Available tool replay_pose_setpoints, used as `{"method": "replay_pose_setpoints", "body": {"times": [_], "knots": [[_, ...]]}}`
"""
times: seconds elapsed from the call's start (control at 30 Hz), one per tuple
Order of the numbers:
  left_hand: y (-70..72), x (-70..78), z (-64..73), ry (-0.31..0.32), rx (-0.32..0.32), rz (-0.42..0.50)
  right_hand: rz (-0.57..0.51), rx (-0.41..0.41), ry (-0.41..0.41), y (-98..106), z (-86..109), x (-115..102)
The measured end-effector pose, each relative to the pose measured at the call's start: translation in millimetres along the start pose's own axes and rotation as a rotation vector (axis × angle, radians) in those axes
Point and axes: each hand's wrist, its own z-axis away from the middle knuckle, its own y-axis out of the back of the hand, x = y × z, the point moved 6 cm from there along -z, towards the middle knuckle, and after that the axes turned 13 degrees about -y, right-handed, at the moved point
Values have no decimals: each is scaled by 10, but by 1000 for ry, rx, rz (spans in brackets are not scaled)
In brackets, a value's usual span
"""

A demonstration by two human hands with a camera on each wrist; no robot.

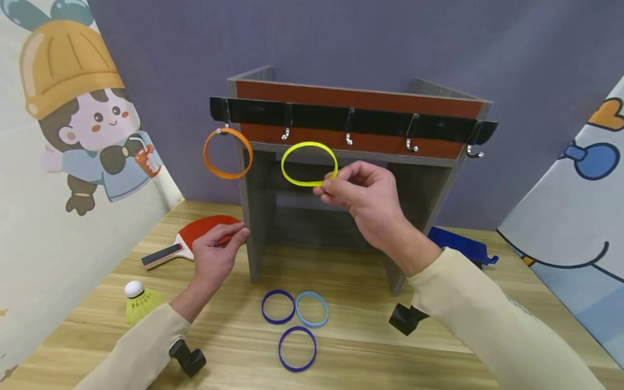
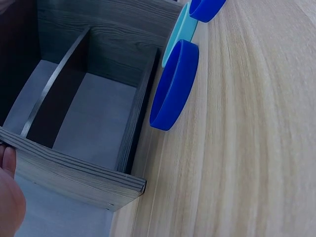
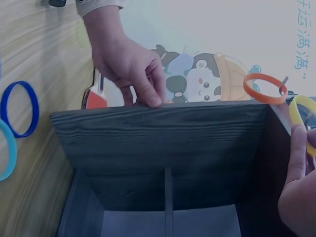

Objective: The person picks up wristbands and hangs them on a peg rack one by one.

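Note:
My right hand (image 1: 368, 197) pinches a yellow silicone wristband (image 1: 309, 164) between thumb and fingers. The band is held up in front of the rack's hook bar (image 1: 317, 112), below the middle hooks. An orange wristband (image 1: 228, 153) hangs from the leftmost hook. My left hand (image 1: 219, 254) grips the front edge of the grey wooden rack's left side panel (image 3: 158, 133), with curled fingers on its outer side and thumb at the edge. On the table before the rack lie two dark blue wristbands (image 1: 297, 349) and a light blue wristband (image 1: 312, 309).
A red table tennis paddle (image 1: 187, 241) and a yellow shuttlecock (image 1: 140, 302) lie left of the rack on the wooden table (image 1: 351, 346). To its right is a blue plastic object (image 1: 460, 246). Metal hooks (image 1: 348, 138) stick out from the bar.

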Motion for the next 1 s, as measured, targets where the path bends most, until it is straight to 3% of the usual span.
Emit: {"method": "replay_pose_setpoints", "body": {"times": [0.3,0.7,1.0], "knots": [[-22,15,0,-21,21,39,-45,-31,30,-182,-65,-96],[-47,99,-28,-32,15,44,-82,8,-26,-190,-121,-16],[-78,266,-71,-35,9,19,18,41,-50,-172,-117,48]]}}
